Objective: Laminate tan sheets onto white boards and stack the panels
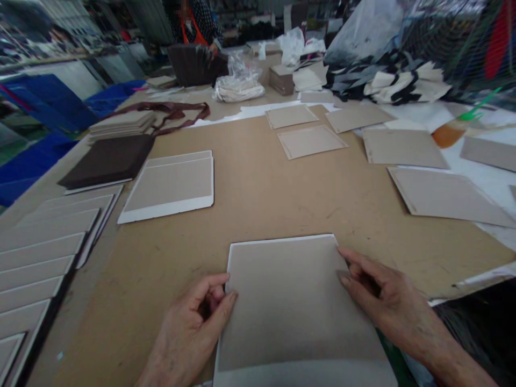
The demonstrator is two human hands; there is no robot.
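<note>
A flat beige board panel (286, 301) with white margins at its far, left and near edges lies in front of me, its near end cut off by the bottom of the view. My left hand (197, 317) grips its left edge, thumb on top and the index finger at the side. At the right edge my right hand (374, 295) pinches the panel, the thumb on its face and the index finger close to the far right corner. Farther off to the left lies a similar beige panel (173, 180) with a wide white strip along its near side.
Overlapping panels (44, 252) fan out along the left, by a dark brown stack (108, 158). Loose beige boards (407, 148) lie at the right, near an orange glue pot (447, 133) with a green handle. Across the table a person in an orange apron (195, 32) handles dark pieces.
</note>
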